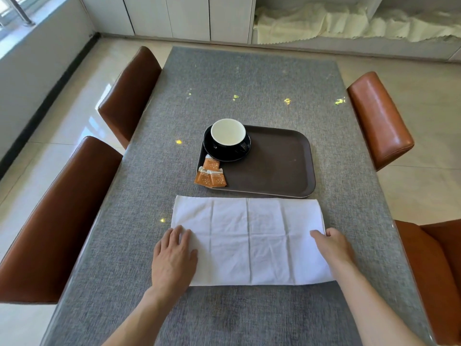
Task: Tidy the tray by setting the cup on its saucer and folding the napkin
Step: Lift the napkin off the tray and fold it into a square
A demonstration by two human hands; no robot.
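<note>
A white napkin [249, 240] lies flat on the grey table, just in front of a dark brown tray [279, 166]. It forms a wide rectangle with crease lines. My left hand [174, 258] rests flat on its left edge, fingers spread. My right hand [329, 245] lies flat on its right edge. A black cup with a white inside [228, 134] stands upright on a black saucer [224, 154] in the tray's far left corner.
Three orange sachets [210, 174] lie at the tray's near left corner, one overhanging the rim. Brown leather chairs [59, 221] stand at both long sides of the table [249, 83]. White cabinets and a draped cloth line the far wall.
</note>
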